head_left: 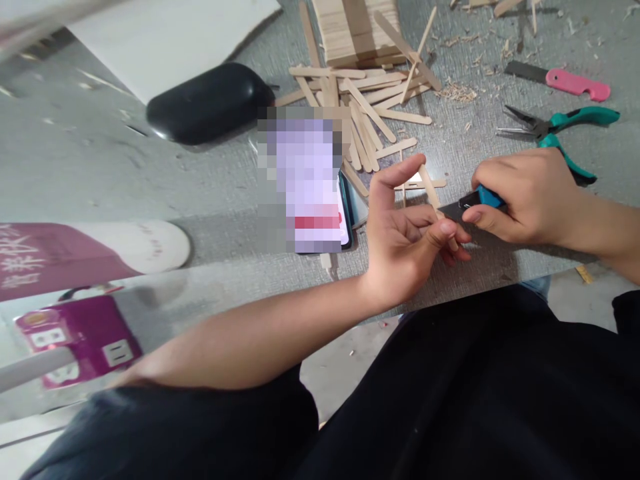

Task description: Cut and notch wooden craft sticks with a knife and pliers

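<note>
My left hand (pixel 405 233) pinches a flat wooden craft stick (pixel 429 183) upright between an extended finger at its top and the thumb lower down. In my right hand (pixel 530 193) is a utility knife (pixel 487 197) with a blue handle, gripped in closed fingers. Its dark blade touches or lies right beside the lower end of the stick, near my left thumb; the exact contact is hard to see. Behind my left hand, several sticks form a small crossed frame (pixel 437 184) on the table, partly hidden by my fingers.
Loose craft sticks (pixel 370 117) lie in a pile before a banded bundle (pixel 357 30). Green-handled pliers (pixel 575 123) and a pink folding saw (pixel 575 83) rest at the right. A phone (pixel 345 233), partly blurred, a black case (pixel 207 103) and wood shavings (pixel 457 91) are nearby.
</note>
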Tool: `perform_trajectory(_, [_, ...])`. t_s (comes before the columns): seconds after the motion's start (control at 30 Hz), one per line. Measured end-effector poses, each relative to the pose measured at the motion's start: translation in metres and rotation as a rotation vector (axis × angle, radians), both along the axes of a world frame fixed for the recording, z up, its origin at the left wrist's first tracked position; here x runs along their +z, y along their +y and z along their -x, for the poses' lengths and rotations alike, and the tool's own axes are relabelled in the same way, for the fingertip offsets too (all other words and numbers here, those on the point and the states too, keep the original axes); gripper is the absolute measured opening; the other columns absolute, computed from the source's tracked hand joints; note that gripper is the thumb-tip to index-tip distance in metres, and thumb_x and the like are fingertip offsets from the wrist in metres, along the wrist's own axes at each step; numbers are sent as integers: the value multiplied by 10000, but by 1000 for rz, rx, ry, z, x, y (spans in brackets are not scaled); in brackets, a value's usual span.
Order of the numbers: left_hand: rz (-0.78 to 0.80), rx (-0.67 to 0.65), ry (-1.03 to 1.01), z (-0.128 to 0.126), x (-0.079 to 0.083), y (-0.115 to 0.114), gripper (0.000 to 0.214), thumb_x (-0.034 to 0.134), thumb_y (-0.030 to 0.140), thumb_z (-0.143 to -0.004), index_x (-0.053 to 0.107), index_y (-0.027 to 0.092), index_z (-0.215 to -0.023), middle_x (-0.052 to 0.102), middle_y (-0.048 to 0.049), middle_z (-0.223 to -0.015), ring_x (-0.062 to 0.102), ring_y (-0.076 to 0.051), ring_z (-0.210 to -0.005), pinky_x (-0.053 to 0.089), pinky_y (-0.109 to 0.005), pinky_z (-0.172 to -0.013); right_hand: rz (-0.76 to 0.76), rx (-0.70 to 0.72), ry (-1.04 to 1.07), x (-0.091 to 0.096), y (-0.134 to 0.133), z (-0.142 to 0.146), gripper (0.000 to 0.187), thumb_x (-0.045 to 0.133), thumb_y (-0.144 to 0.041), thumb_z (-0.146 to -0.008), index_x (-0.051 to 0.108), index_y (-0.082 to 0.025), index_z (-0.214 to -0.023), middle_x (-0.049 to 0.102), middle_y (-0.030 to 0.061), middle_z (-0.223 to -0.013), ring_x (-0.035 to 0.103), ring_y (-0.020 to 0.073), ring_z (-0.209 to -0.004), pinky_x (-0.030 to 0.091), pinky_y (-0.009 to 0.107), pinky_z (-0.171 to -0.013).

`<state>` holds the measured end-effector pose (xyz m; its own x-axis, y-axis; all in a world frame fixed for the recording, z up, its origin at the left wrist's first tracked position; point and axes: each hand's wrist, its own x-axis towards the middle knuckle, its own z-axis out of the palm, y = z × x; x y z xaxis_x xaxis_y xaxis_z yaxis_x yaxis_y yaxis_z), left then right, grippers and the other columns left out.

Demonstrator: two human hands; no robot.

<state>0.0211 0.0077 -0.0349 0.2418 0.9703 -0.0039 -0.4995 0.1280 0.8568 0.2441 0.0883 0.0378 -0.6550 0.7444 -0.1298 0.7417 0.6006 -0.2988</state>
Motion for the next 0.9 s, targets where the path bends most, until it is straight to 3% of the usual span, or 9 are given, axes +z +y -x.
perform_trajectory(0.1, [-19,-3,1,0,-1,0,1004,915,453,-1089,235,390,-1825,882,79,-894,831,-158,-603,604,-227,-498,-1,16,24,-4,1,-1,921,162,-970,-1086,708,-237,-977,748,91,-838,581,228,-724,262,399,-671])
perform_trajectory(0.27, [-39,-38,1,1,0,1,999,895,443,-1102,221,401,-1838,894,80,-917,838,-156,-625,633,-243,-537,63,18,10,0,2,-2,874,206,-936,-1111,730,-246,-993,777,107,-891,624,250,-765,288,404,-685])
perform_trajectory(0.4, [-28,-26,2,1,1,0,959,896,439,-1105,266,380,-1826,888,71,-908,833,-156,-616,618,-235,-522,50,22,41,0,3,-3,941,137,-977,-1084,706,-240,-949,724,97,-812,598,245,-733,276,398,-668])
perform_trajectory(0.5, [-90,-45,-4,2,-1,-2,844,870,405,-1129,338,388,-1783,894,65,-940,837,-146,-624,602,-215,-521,74,67,59,0,6,-5,1018,41,-1007,-1057,702,-245,-928,684,77,-758,586,233,-705,264,391,-675])
perform_trajectory(0.63, [-200,-101,-42,3,-3,-2,649,783,292,-1181,418,369,-1712,903,53,-1009,864,-122,-692,606,-175,-568,163,146,68,5,10,-8,1025,46,-1011,-1060,707,-242,-913,660,68,-721,567,226,-677,253,390,-690])
perform_trajectory(0.8, [-102,-128,-24,4,3,-2,930,834,396,-1154,217,350,-1848,885,67,-931,835,-127,-634,610,-192,-546,139,122,53,5,8,-5,1005,99,-1005,-1073,739,-234,-996,693,80,-767,597,239,-700,274,389,-698])
perform_trajectory(0.9, [-119,-111,-28,3,3,-3,831,836,373,-1156,303,352,-1793,896,65,-965,837,-122,-635,621,-191,-554,103,119,46,2,5,-4,1016,107,-1019,-1063,749,-233,-1043,706,88,-800,619,244,-735,282,397,-695])
